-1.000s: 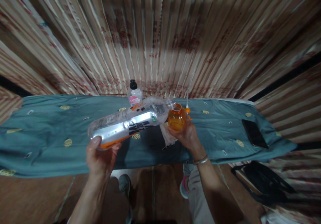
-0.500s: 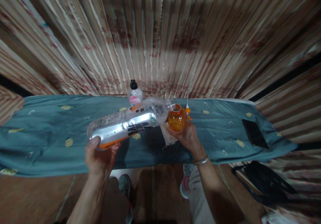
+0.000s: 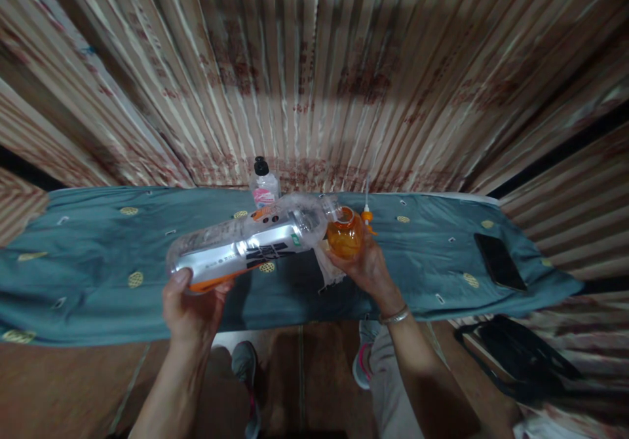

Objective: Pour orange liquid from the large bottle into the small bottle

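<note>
Closed around the base of a large clear plastic bottle [image 3: 250,239] with a silver and orange label is my left hand [image 3: 194,301]. The bottle is tilted almost level, its open neck pointing right. Its mouth meets the rim of a small orange see-through bottle [image 3: 345,236], whose top is open. My right hand [image 3: 368,265] grips that orange bottle from the right and below. Whether liquid is running between them I cannot tell. Just behind it lies an orange pump top [image 3: 367,216] with a clear tube. A whitish cloth or packet [image 3: 330,272] lies partly hidden below.
A clear bottle with a black cap and pink label [image 3: 265,187] stands at the back of the teal-covered table [image 3: 108,249]. At the right lies a black phone [image 3: 500,262]. A dark bag [image 3: 521,354] is below on the right. Pleated curtains [image 3: 304,85] hang behind.
The large bottle and my left hand have shifted slightly left, and the neck sits a little lower. My right hand with the orange bottle has hardly moved.
</note>
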The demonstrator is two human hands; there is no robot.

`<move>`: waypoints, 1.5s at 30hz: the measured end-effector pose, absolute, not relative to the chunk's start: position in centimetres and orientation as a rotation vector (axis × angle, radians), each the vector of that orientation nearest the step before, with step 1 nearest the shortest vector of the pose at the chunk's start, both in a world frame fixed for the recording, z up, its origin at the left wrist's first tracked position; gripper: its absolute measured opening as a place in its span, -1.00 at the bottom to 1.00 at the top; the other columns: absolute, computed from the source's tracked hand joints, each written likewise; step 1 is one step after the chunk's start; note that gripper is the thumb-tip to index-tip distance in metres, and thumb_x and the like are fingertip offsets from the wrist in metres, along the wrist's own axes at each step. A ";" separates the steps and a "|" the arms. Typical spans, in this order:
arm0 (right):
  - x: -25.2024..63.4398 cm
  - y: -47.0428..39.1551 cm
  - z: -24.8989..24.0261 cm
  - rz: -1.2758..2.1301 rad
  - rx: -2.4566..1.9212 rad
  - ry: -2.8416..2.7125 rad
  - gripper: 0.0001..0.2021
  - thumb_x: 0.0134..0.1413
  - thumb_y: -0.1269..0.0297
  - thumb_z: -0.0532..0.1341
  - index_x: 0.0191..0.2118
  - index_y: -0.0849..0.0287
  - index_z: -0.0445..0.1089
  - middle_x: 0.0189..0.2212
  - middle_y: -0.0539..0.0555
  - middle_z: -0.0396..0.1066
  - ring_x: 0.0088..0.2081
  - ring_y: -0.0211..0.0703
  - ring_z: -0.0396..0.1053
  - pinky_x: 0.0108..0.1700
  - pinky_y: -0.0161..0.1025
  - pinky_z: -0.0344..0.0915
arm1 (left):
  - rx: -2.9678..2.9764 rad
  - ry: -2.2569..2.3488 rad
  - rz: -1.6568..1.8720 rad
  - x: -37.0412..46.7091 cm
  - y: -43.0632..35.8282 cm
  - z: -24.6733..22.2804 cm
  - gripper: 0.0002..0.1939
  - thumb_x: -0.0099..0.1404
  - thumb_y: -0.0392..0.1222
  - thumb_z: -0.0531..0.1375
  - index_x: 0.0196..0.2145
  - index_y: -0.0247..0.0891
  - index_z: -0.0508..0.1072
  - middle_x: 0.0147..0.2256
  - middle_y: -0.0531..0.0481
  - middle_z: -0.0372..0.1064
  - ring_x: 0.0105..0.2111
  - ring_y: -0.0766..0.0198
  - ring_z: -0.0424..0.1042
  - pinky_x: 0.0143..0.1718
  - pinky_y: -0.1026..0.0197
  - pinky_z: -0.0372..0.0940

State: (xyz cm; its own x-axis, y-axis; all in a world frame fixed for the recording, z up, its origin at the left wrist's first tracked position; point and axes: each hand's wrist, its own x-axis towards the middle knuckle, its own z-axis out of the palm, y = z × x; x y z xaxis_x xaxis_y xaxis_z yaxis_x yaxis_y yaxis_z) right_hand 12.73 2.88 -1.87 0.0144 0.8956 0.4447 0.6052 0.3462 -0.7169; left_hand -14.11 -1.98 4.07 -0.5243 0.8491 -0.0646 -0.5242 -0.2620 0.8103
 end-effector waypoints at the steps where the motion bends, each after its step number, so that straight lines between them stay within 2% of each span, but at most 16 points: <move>1: 12.7 2.9 -1.9 0.392 -1.358 -1.691 -0.21 -0.07 0.13 0.43 0.29 0.13 0.21 0.12 0.25 0.49 0.10 0.17 0.51 0.14 0.12 0.48 | 0.493 1.019 1.898 -14.1 -2.0 4.1 -0.44 -0.18 -0.05 0.40 -0.14 -0.14 0.53 -0.46 0.00 0.50 -0.60 0.24 0.37 -0.69 0.31 0.24; 6: 12.8 2.8 -2.1 0.390 -1.390 -1.691 -0.18 -0.07 0.11 0.44 0.31 0.14 0.19 0.12 0.27 0.49 0.09 0.18 0.52 0.13 0.12 0.48 | 0.507 1.024 1.893 -14.3 -2.1 4.1 -0.54 -0.16 -0.05 0.39 -0.22 -0.08 0.55 -0.54 0.06 0.44 -0.64 0.26 0.33 -0.71 0.30 0.26; 12: 12.7 2.7 -1.9 0.372 -1.379 -1.682 -0.15 -0.08 0.08 0.45 0.32 0.16 0.18 0.13 0.28 0.48 0.12 0.18 0.49 0.17 0.13 0.45 | 0.505 1.028 1.908 -14.4 -2.1 4.1 -0.51 -0.17 -0.05 0.37 -0.20 -0.10 0.54 -0.53 0.05 0.43 -0.65 0.25 0.32 -0.70 0.29 0.24; 17: 12.7 2.7 -2.0 0.391 -1.363 -1.679 -0.20 -0.06 0.09 0.44 0.30 0.15 0.21 0.13 0.25 0.49 0.09 0.16 0.51 0.15 0.10 0.48 | 0.501 1.036 1.895 -14.1 -2.2 4.3 -0.54 -0.18 -0.04 0.39 -0.24 -0.10 0.53 -0.55 0.05 0.43 -0.66 0.25 0.32 -0.70 0.29 0.26; 25: 13.4 2.9 -2.1 0.382 -1.348 -1.644 -0.20 -0.08 0.08 0.42 0.27 0.22 0.23 0.11 0.32 0.49 0.10 0.22 0.51 0.13 0.15 0.48 | 0.530 1.027 1.894 -13.5 -1.8 4.3 -0.57 -0.17 -0.05 0.36 -0.26 -0.11 0.51 -0.54 0.06 0.43 -0.67 0.26 0.31 -0.73 0.29 0.22; 31: 14.2 3.1 -1.7 0.356 -1.380 -1.627 -0.21 -0.09 0.07 0.42 0.26 0.22 0.24 0.11 0.32 0.49 0.12 0.26 0.49 0.15 0.19 0.47 | 0.505 0.997 1.861 -12.8 -1.6 4.3 -0.54 -0.17 -0.08 0.39 -0.22 -0.09 0.51 -0.53 0.07 0.45 -0.63 0.25 0.35 -0.69 0.30 0.28; 38: 14.7 3.1 -1.8 0.316 -1.445 -1.609 -0.15 -0.10 0.07 0.42 0.31 0.23 0.20 0.13 0.32 0.47 0.13 0.25 0.48 0.18 0.22 0.44 | 0.454 1.006 1.850 -12.2 -1.3 4.3 -0.51 -0.23 -0.12 0.41 -0.24 -0.08 0.52 -0.40 0.02 0.56 -0.59 0.23 0.42 -0.71 0.31 0.31; 45: 15.1 3.1 -2.2 0.376 -1.455 -1.606 -0.11 -0.12 0.09 0.44 0.33 0.21 0.16 0.15 0.32 0.46 0.16 0.28 0.45 0.18 0.26 0.43 | 0.496 0.989 1.834 -12.1 -1.3 4.3 -0.50 -0.15 -0.12 0.41 -0.16 -0.05 0.52 -0.32 0.05 0.58 -0.55 0.25 0.46 -0.67 0.32 0.34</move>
State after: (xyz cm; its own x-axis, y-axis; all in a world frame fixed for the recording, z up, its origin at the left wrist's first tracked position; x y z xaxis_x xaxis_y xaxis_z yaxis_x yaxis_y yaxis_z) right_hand 15.14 3.09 -2.20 0.1071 0.9053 0.4111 0.6283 0.2588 -0.7336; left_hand -12.08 -1.34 4.31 -0.4580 0.8851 -0.0827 -0.5555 -0.2123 0.8040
